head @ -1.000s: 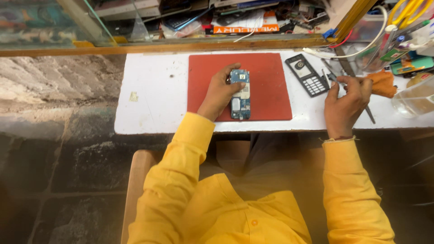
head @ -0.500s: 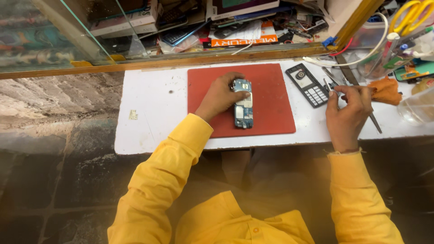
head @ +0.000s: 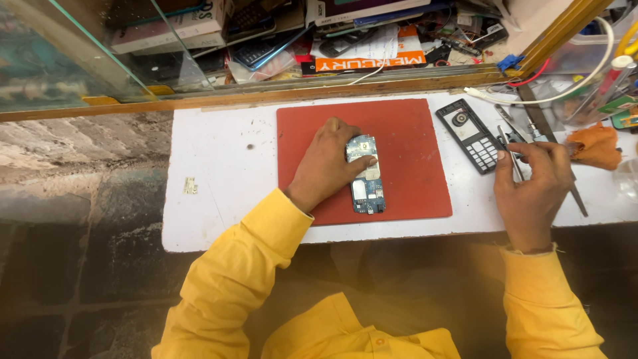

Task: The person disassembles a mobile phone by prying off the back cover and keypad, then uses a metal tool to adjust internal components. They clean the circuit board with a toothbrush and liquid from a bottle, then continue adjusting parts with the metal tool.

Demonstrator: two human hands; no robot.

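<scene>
Pinning light, fragile phone board (head: 367, 174) under left hand (head: 327, 166) fingers; right hand (head: 530, 193) pinching tweezers (head: 510, 151); best gripped by edges.

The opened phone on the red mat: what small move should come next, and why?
Probably bring the right hand, which grips thin tweezers beside the black keypad cover, over to the opened phone. The left hand already pins the bare board on the red mat, so it looks steady enough for the tool.

Matt red rubbery mat (head: 405, 139) on a scuffed white counter (head: 219, 173) — bare circuit board (head: 365, 174), crumpled orange cloth (head: 595, 146) at right.
</scene>
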